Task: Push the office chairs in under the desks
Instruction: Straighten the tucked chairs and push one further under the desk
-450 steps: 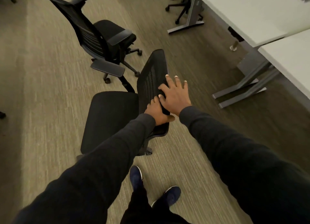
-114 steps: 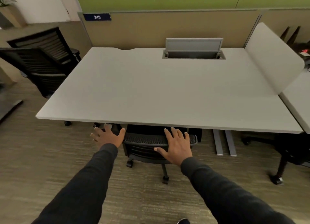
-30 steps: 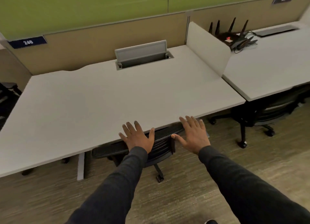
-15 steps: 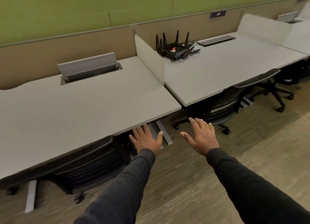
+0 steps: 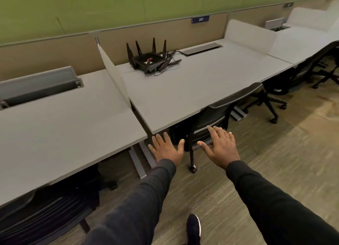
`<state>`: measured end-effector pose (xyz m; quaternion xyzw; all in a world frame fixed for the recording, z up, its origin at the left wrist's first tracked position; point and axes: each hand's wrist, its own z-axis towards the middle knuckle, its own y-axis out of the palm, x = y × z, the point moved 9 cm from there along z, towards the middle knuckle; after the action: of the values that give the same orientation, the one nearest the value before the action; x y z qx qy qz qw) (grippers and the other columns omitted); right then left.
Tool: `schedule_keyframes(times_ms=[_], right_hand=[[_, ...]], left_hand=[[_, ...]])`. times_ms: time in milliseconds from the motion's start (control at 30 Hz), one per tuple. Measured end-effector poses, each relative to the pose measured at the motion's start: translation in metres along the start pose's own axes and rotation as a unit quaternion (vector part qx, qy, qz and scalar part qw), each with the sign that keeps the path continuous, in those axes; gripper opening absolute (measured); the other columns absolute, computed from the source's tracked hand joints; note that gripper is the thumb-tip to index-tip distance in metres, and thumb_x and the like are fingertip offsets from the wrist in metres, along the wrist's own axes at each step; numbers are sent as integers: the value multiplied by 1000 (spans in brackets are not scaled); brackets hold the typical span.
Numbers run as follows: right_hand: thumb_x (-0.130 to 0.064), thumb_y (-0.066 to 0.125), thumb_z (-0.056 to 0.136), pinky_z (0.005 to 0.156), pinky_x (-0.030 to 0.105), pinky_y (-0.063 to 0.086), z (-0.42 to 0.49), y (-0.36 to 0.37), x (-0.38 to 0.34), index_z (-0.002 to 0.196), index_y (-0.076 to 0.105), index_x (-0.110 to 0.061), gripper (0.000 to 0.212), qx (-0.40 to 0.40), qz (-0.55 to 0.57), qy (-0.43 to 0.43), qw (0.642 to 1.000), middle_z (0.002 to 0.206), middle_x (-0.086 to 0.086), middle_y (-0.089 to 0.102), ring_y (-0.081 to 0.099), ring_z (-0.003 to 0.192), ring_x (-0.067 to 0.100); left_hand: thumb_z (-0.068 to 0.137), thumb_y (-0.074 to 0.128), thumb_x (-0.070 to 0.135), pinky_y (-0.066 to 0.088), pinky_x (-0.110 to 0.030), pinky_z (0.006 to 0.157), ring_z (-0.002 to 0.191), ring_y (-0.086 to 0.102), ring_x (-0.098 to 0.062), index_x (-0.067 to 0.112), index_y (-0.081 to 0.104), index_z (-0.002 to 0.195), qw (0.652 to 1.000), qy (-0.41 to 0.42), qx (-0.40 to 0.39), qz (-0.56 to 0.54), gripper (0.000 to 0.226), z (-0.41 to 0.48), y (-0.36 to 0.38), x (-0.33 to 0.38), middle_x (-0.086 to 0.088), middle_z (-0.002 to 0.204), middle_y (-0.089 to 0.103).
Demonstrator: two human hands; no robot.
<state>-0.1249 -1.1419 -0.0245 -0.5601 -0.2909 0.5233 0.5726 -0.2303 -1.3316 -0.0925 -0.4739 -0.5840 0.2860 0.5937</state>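
A black mesh office chair [image 5: 216, 116] stands at the front edge of the middle grey desk [image 5: 192, 87], its back leaning against the desk edge. My left hand [image 5: 167, 148] hovers open near the desk's front left corner, holding nothing. My right hand [image 5: 219, 145] is open with fingers spread, just in front of that chair's back; I cannot tell whether it touches. A second black chair [image 5: 42, 217] sits tucked under the left desk [image 5: 55, 127] at the bottom left. Another dark chair [image 5: 300, 74] is at the far right desk.
A black router with several antennas [image 5: 148, 59] and cables sits on the middle desk. White dividers [image 5: 113, 74] separate the desks, with tan panels and a green wall behind. Grey desk legs [image 5: 135, 160] stand between the desks. Carpet floor stretches to the right; my shoe [image 5: 193, 226] shows below.
My view has swung right along the desk row. Both hands left the chair under the left desk and now hover by the chair at the middle desk.
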Motion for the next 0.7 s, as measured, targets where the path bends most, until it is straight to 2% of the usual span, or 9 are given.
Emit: schedule_keyframes(times_ms=[100, 367, 500, 700], right_hand=[[-75, 34, 90, 120, 54, 18, 40, -3, 49, 154, 35, -19, 85, -8, -10, 11, 1000, 154, 10, 40, 30, 146, 26], [-78, 26, 87, 120, 57, 17, 151, -29, 162, 154, 32, -20, 88, -10, -19, 40, 999, 154, 10, 38, 31, 145, 27], [-81, 21, 86, 121, 56, 16, 192, -29, 199, 155, 30, -20, 92, -14, -3, 38, 999, 155, 11, 37, 28, 146, 27], [-76, 29, 91, 120, 56, 17, 254, -24, 262, 154, 31, -21, 83, -21, 4, 29, 999, 155, 11, 37, 28, 146, 27]], left_hand=[[92, 26, 73, -1, -60, 119, 151, 5, -37, 14, 18, 157, 1000, -1, -8, -6, 88, 40, 19, 50, -18, 163, 15], [92, 17, 75, -1, -59, 120, 152, -3, -36, 14, 9, 159, 999, -20, -36, -12, 91, 141, 42, 169, -18, 165, 6], [92, 16, 76, 0, -59, 120, 152, -3, -35, 13, 9, 159, 998, -40, -47, -23, 92, 172, 54, 207, -17, 165, 6], [93, 18, 75, 3, -58, 120, 152, 1, -35, 13, 13, 158, 993, -100, -40, -40, 90, 204, 78, 241, -17, 164, 11]])
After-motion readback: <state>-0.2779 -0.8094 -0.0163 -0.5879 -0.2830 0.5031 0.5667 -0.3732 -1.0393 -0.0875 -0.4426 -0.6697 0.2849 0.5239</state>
